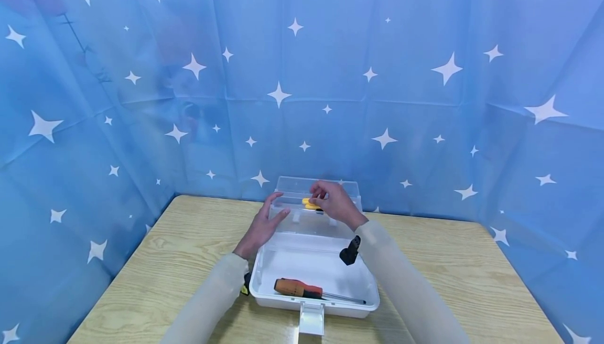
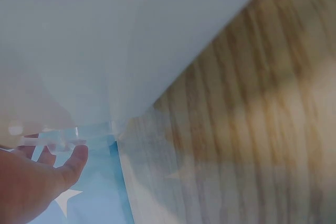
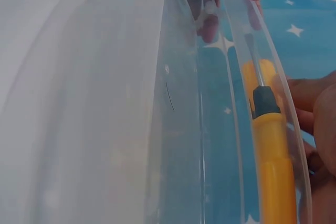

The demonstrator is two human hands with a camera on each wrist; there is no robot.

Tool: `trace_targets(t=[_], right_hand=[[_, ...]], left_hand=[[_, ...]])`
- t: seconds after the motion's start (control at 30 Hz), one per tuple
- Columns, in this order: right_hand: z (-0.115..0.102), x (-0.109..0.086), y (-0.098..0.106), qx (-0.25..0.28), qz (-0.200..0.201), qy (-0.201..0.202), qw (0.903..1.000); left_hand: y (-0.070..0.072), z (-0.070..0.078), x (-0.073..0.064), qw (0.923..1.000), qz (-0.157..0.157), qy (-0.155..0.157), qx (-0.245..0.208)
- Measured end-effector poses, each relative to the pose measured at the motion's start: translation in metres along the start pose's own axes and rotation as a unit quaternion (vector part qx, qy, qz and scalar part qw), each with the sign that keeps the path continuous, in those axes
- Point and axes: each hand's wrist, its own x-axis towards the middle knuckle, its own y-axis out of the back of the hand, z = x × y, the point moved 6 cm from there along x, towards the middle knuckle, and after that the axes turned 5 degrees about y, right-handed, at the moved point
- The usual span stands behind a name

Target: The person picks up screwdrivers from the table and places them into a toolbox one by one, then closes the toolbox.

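A white toolbox (image 1: 311,257) stands open on the table, its clear lid (image 1: 311,223) raised at the back. My left hand (image 1: 257,231) holds the lid's left side, with thumb and fingers apart across the clear plastic. Up at the lid compartment, my right hand (image 1: 337,205) has curled fingers and pinches at yellow handles (image 1: 308,204). Through clear plastic, the right wrist view shows a yellow-handled screwdriver (image 3: 275,166) with a dark collar and metal shaft. Another yellow piece lies behind it, close to my fingertips. The exact finger contact is partly hidden.
Inside the toolbox's front lie an orange-brown handle (image 1: 289,287) and a red handle (image 1: 315,289), with a metal shaft pointing right. A white latch (image 1: 311,319) hangs at the front. The wooden table (image 1: 198,244) meets a blue star-patterned curtain (image 1: 330,124) behind.
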Motion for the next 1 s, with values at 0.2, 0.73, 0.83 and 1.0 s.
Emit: trace_targets(t=[0.2, 0.73, 0.83, 1.0], right_hand=[[0.0005, -0.0021, -0.0002, -0.005, 0.002, 0.006, 1.0000], [-0.0062, -0.0059, 0.0001, -0.013, 0.012, 0.015, 0.9997], [-0.0072, -0.0062, -0.0001, -0.022, 0.013, 0.020, 0.9995], [-0.0081, -0.0066, 0.0001, -0.027, 0.015, 0.023, 0.9992]], left_hand=[[-0.0012, -0.0002, -0.0009, 1.0000, 0.004, 0.002, 0.001], [-0.0007, -0.0001, -0.0029, 0.9998, 0.010, 0.004, 0.014], [-0.0008, 0.0002, -0.0032, 0.9999, 0.010, 0.004, 0.013], [-0.0013, 0.0003, -0.0035, 0.9999, 0.010, 0.005, 0.009]])
